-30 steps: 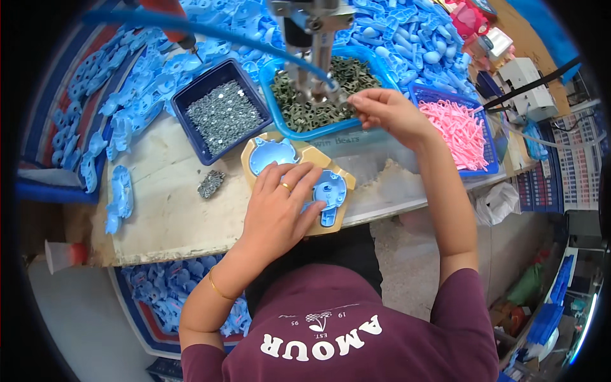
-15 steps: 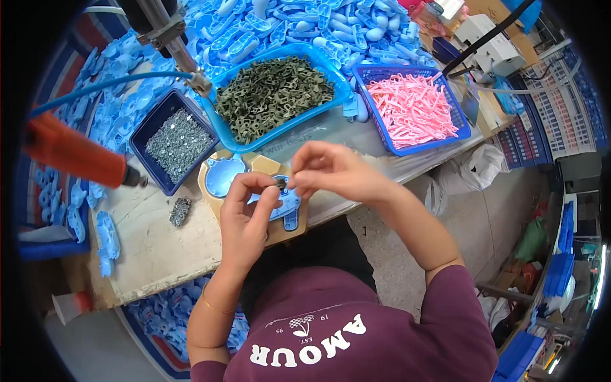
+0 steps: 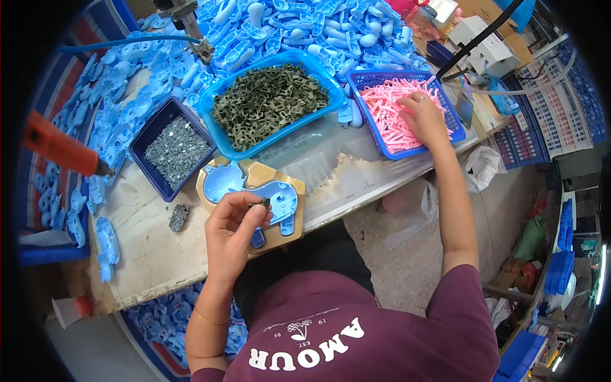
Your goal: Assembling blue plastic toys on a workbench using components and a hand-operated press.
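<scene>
My left hand (image 3: pixel 230 230) pinches a small dark green clip-like piece (image 3: pixel 264 203) between thumb and fingers. It is held above the near edge of a tan fixture (image 3: pixel 256 173), where light blue plastic shell parts (image 3: pixel 280 196) lie, one with a round cup. My right hand (image 3: pixel 425 120) reaches into a blue basket (image 3: pixel 393 153) of thin pink plastic pieces (image 3: pixel 385 118). Its fingers bend down onto the pieces, apart from one another, and no piece shows lifted in them. Pink pieces partly hide the fingertips.
A blue tray of dark green pieces (image 3: pixel 267 105) stands behind the fixture, left of the basket. Farther left is a dark blue bin (image 3: pixel 137 148) of small metal parts. A vertical tool (image 3: pixel 191 28) and an orange driver (image 3: pixel 60 143) hang at left. Blue parts (image 3: pixel 305 28) heap behind.
My right hand has left my left hand and moved right into the pink pieces. My left hand has shifted slightly down and left, keeping the green piece. The orange driver has swung left.
</scene>
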